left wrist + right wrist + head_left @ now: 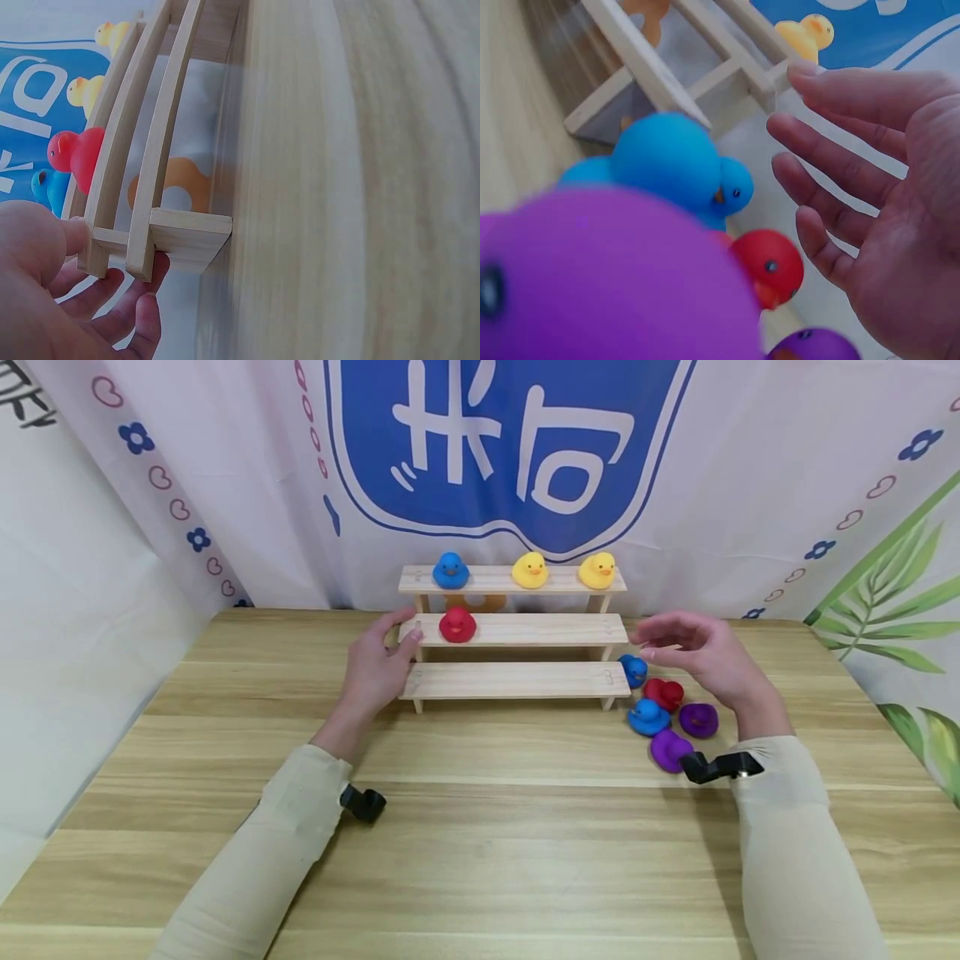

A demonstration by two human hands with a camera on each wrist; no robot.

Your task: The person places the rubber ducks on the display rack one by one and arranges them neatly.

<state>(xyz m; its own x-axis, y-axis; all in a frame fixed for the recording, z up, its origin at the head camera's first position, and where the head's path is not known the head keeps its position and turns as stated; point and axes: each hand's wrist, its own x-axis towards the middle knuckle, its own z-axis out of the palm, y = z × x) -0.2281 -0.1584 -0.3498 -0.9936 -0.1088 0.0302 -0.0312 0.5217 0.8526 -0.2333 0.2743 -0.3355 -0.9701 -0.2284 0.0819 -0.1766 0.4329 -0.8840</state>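
A three-tier wooden rack (525, 680) stands at the back of the table. My left hand (381, 667) grips the left end of its middle tier, thumb on top; in the left wrist view that hand (67, 292) has its fingers round the tier's end. My right hand (701, 656) is just off the rack's right end, holding nothing, fingers loosely bent; in the right wrist view the hand (885, 180) shows spread fingers. On the top tier sit a blue duck (451, 572) and two yellow ducks (530, 571), (597, 571). A red duck (457, 624) sits on the middle tier.
Right of the rack, below my right hand, lie several ducks: blue ones (648, 717), a red one (663, 693) and purple ones (699, 720). A printed cloth (270, 510) hangs behind the wooden table (487, 860).
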